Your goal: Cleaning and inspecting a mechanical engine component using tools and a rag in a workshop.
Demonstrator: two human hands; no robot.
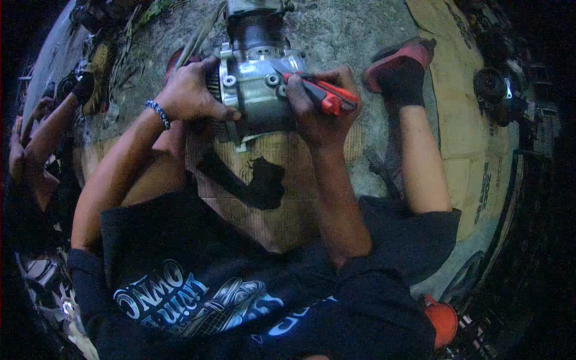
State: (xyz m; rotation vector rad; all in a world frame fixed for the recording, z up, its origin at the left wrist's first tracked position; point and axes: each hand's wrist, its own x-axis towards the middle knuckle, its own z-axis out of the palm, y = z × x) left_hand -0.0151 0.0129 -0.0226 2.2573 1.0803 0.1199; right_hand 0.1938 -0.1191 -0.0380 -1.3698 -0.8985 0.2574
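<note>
A silver metal engine part (255,90), with several round bolt bosses and a finned edge on its left, is held upright over the cardboard between my bare feet. My left hand (189,93), with a blue beaded bracelet at the wrist, grips its left side; the thumb lies along the front and the other fingers go behind. In my right hand (321,117) is a red-and-black utility knife (330,96), its dark tip pointing left against the part's upper right face. My right thumb presses along the knife's near side.
Flattened cardboard (252,225) lies beneath the part, with another sheet (477,162) on the right. A dark cylinder with a silver end (258,27) stands just beyond. Another person's leg (57,114) is at far left. An orange-red round object (441,321) is at lower right.
</note>
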